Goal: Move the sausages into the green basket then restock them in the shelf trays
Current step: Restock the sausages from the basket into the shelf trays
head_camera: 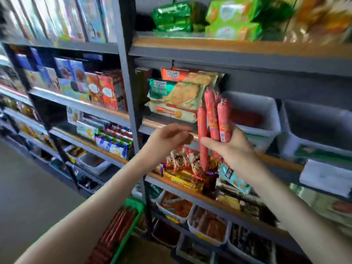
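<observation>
While upright in the grip of the right hand [228,147], slick cylindrical sausages [212,115]; left hand [167,138] slack, empty.

biscuit packs [177,96], green packets [171,16] above; boxed snacks [106,90] left

Grey metal shelving [124,77] with wood-edged boards [209,45] spans the view, stocked with packaged snacks [177,96]. Plain beige floor [24,197] lower left. Lighting: soft, even.
</observation>
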Tool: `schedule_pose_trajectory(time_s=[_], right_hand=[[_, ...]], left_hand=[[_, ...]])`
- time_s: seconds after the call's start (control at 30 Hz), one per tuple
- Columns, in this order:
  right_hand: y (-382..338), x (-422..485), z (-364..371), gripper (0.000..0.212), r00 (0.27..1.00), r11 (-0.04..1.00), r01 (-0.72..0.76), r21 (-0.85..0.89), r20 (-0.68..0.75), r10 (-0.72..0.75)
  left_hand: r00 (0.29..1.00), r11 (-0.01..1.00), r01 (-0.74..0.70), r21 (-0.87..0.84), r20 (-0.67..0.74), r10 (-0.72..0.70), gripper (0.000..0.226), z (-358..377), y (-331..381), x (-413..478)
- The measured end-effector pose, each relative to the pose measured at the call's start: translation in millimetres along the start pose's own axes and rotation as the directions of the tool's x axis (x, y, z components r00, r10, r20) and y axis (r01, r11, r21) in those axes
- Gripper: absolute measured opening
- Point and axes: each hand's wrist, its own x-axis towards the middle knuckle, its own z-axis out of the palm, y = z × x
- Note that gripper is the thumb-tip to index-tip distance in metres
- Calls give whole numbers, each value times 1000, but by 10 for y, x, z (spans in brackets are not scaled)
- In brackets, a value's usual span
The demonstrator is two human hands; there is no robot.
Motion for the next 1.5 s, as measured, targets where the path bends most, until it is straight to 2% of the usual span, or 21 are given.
schedule_pose_trajectory(time_s=[0.1,0.2,0.27,0.33,0.4,0.47,0.57,0.73,0.9,1.0,1.13,1.2,1.3,1.33,1.43,1.5], right_hand=[[-195,176,-206,40,976,928,211,-306,17,-217],[-250,448,-380,29,954,802,283,-526,73,-289],[-238,679,-505,24,957,724,275,-632,110,-267],[-179,939,-628,28,957,608,262,-749,120,-264],[-65,1212,-748,29,966,489,222,-843,124,-225],[113,1478,-870,27,984,429,151,-891,92,-154],[364,1818,-1033,20,998,364,50,-930,34,-48],[646,2182,-1195,21,999,226,-17,-974,-7,42],[885,2456,-1237,34,989,177,-73,-982,-49,137],[1049,2483,-1293,56,955,140,-127,-982,-83,285],[1190,2265,-1272,60,896,13,15,-1000,19,443],[1196,2213,-1232,61,907,-80,72,-994,32,419],[1205,2255,-1210,47,965,-159,121,-980,79,248],[1214,2258,-1206,45,969,-165,126,-978,85,231],[1265,2211,-1177,48,949,-143,132,-981,84,302],[1266,2175,-1171,51,917,-73,149,-986,111,384]], left_hand=[[994,992,-112,66,-9,112,23,-12,166,256],[970,936,-237,260,4,245,24,-65,179,538],[929,828,-353,436,58,365,18,-114,99,760],[878,707,-462,536,162,451,16,-170,-26,1008],[828,574,-549,608,303,472,27,-222,-158,1267],[769,443,-628,640,425,477,38,-249,-293,1513],[724,345,-679,649,510,466,44,-248,-474,1867],[719,368,-693,620,549,426,73,-80,-600,2291],[611,354,-791,499,671,420,81,168,-661,2547],[621,416,-779,470,674,401,80,206,-753,2592],[572,400,-816,417,680,458,68,191,-900,2642],[552,371,-832,413,685,476,63,203,-939,2666],[524,344,-851,398,689,500,61,220,-944,2695],[520,339,-853,396,691,502,61,221,-943,2703],[520,325,-854,406,688,506,61,228,-954,2712],[516,318,-856,407,687,511,60,227,-970,2706]])
